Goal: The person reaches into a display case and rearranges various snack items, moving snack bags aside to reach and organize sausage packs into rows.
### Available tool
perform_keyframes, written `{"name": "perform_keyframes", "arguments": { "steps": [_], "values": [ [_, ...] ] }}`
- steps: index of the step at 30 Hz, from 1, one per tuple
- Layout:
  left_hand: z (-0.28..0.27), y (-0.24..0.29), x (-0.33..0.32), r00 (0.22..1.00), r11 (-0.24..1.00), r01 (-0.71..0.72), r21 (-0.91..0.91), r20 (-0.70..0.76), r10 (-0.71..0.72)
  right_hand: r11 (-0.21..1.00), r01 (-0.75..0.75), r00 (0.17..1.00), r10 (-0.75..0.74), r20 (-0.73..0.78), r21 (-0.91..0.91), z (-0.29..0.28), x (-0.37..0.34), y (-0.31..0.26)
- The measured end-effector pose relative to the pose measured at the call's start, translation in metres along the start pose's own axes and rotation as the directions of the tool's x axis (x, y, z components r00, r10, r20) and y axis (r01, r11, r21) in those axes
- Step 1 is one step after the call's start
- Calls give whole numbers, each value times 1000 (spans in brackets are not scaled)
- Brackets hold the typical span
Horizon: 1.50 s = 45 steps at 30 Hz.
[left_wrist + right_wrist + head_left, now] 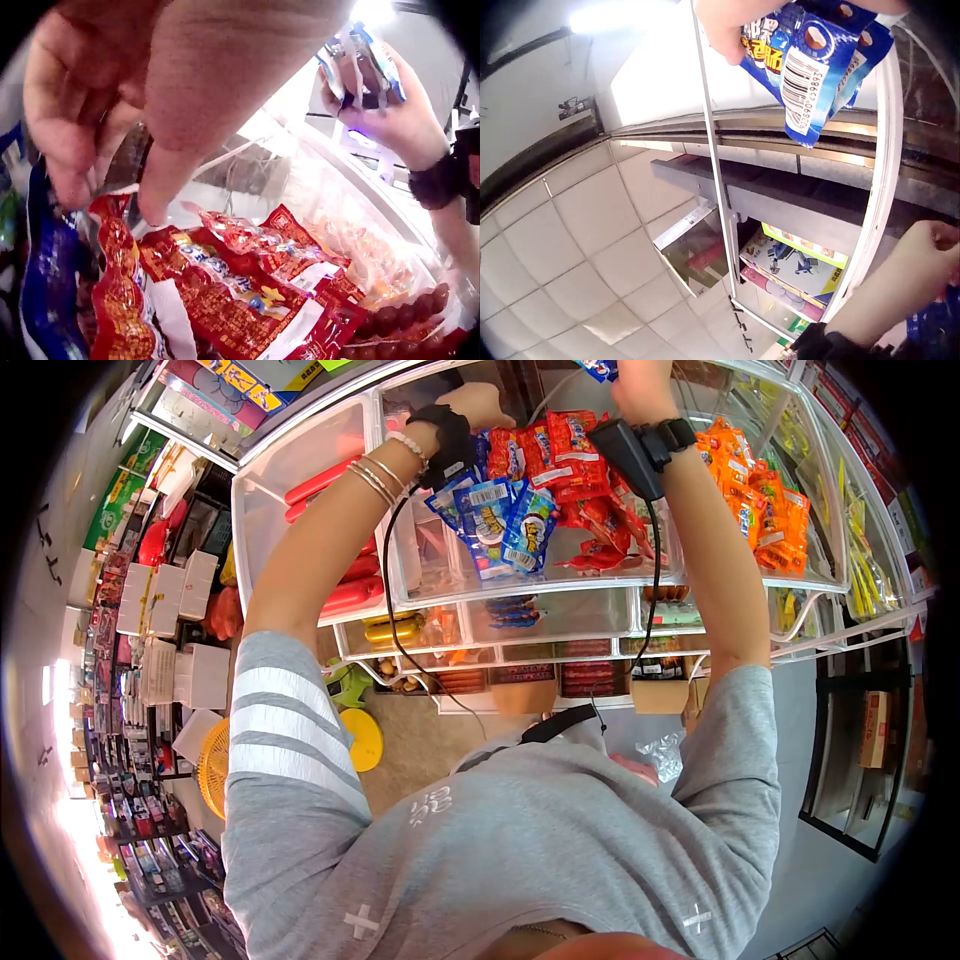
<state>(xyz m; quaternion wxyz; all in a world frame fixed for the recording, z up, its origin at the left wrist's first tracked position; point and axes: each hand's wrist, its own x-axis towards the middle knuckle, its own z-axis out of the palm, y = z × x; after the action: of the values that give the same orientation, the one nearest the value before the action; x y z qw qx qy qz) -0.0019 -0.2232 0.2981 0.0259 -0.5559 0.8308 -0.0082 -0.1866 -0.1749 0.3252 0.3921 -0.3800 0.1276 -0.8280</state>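
High at the top of the head view, my right hand (pixel 645 395) pinches blue packets (pixel 600 368), which show a barcode in the right wrist view (pixel 806 75). My left hand (pixel 478 405) is low over the clear bin's far part, its fingers bent and parted. In the left wrist view the left hand (pixel 97 112) has its fingertips around the top of an upright red packet (pixel 120 292); whether they touch it I cannot tell. A blue packet (pixel 52 262) stands beside it. More red packets (pixel 575 450) and blue packets (pixel 490 525) lie in the bin.
Orange packets (pixel 780 520) fill the compartment on the right; long red items (pixel 355 595) lie in the left one. Clear lower drawers (pixel 560 622) hold more goods. Black cables hang from both wrists across the bin's front edge (pixel 530 588). A yellow stool (pixel 362 740) stands below left.
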Motion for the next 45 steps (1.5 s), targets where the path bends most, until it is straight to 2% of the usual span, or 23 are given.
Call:
{"name": "perform_keyframes", "arguments": {
  "steps": [4, 7, 9, 12, 13, 15, 17, 19, 20, 22, 23, 25, 26, 27, 29, 31, 32, 35, 37, 39, 42, 44, 45],
  "values": [
    [32, -17, 17, 973, 993, -105, 48, -201, 113, 1000, 13, 1000, -13, 18, -14, 0, 1, 3],
    [18, -15, 18, 974, 995, -69, 68, -210, 81, 1000, 13, 1000, -13, 19, -6, 2, 1, 1],
    [-19, 4, -10, 979, 997, 73, 34, -191, -66, 1000, 15, 1000, -15, -11, -16, 2, 2, 1],
    [-58, 2, -23, 738, 986, -139, -92, -674, 41, 997, 40, 997, -45, -62, -65, -5, 5, 2],
    [-65, 2, -20, 761, 988, -147, -36, -643, 90, 993, 61, 994, -70, -80, -100, -5, 5, 4],
    [-72, 11, -15, 900, 956, -100, -275, -434, -31, 990, 67, 995, -76, -71, -122, -2, -2, -1],
    [-59, 23, -13, 956, 785, -213, -581, -292, 43, 987, 76, 995, -85, -52, -143, 0, -3, -2],
    [-38, 33, -8, 961, 484, -270, -833, -201, 190, 974, 143, 990, -143, 10, -176, -1, -2, -1],
    [-32, 27, -3, 961, 481, -272, -834, -207, 185, 967, 168, 986, -164, 37, -190, -1, -2, 0],
    [-24, 10, 13, 843, 775, -530, -345, -314, 437, 988, 109, 993, -103, 61, -112, 4, -5, -3],
    [-18, -6, 15, 844, 775, -529, -346, -315, 435, 998, 48, 996, -45, 83, -34, 6, -8, -4],
    [-14, -41, 11, 968, 339, -221, -914, -164, 189, 999, -47, 994, 50, 102, -27, 8, -12, -6],
    [-35, -31, -15, 986, 429, -159, -889, -164, 26, 990, -140, 982, 142, 122, -22, 8, -13, -8],
    [-38, -34, -32, 974, 341, -204, -918, -224, -21, 991, -135, 983, 137, 124, -25, 7, -14, -8],
    [-47, -27, -60, 968, 197, -185, -963, -213, -135, 936, -350, 912, 348, 218, -33, 6, -18, -6],
    [-45, -10, -81, 946, 195, -286, -938, -309, -102, 927, -298, 904, 350, 246, -227, 8, -24, -1],
    [-28, -23, -69, 895, 275, -422, -864, -445, -25, 899, -283, 872, 386, 301, -333, 21, -26, -5],
    [-16, 1, -79, 929, 297, -370, -880, -351, 115, 855, -232, 798, 440, 412, -464, 11, -38, 22],
    [-26, 24, -100, 950, 158, -312, -937, -313, 22, 807, -117, 803, 420, 422, -578, 27, -54, 5],
    [-2, 28, -92, 941, -102, -338, -936, -338, -19, 771, -269, 722, 558, 409, -577, 8, -38, 28],
    [2, 18, -91, 967, -201, -244, -949, -253, 18, 688, -267, 701, 619, 354, -675, 5, -42, 28],
    [0, 15, -100, 990, -304, -119, -945, -138, 42, 674, 268, 726, 328, 604, -689, 2, -46, 34],
    [-1, 11, -104, 994, -354, -81, -932, -100, 37, 671, 264, 718, 343, 606, -693, 1, -47, 35]
  ]
}}
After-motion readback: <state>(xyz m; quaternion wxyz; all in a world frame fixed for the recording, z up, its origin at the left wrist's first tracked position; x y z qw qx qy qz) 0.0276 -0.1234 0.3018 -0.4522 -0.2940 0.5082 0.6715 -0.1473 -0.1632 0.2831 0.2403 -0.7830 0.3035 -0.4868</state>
